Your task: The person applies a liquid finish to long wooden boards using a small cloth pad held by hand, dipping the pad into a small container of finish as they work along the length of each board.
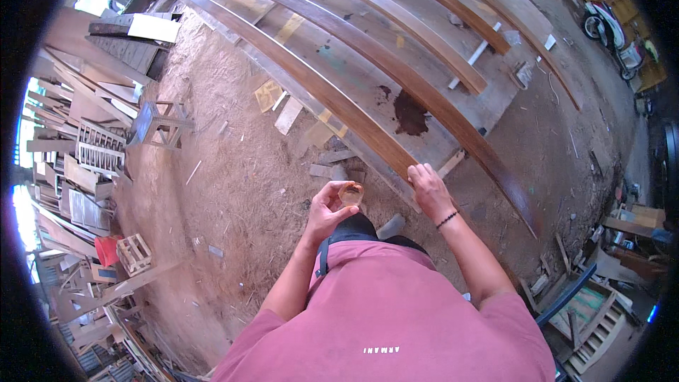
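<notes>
In my left hand [327, 211] is a small clear cup [351, 194] with an orange-brown tint, its rim between thumb and fingers. My right hand [428, 187], with a dark beaded bracelet at the wrist, is closed at the near end of a long brown wooden board [311, 78]. Whatever its curled fingers may hold is hidden. Just right of this board runs a second, darker and glossier board [453, 124]. Beneath them lies a stained flat panel [353, 49] with a dark brown wet-looking patch [410, 114].
More long boards [417, 42] lie to the far right. Wood offcuts [288, 114] litter the dirt floor. A small wooden stool frame [161, 124], a crate [134, 253] and stacked scrap wood line the left. At the far right stands a motorbike [614, 35]; a slatted wooden piece [598, 332] lies lower right.
</notes>
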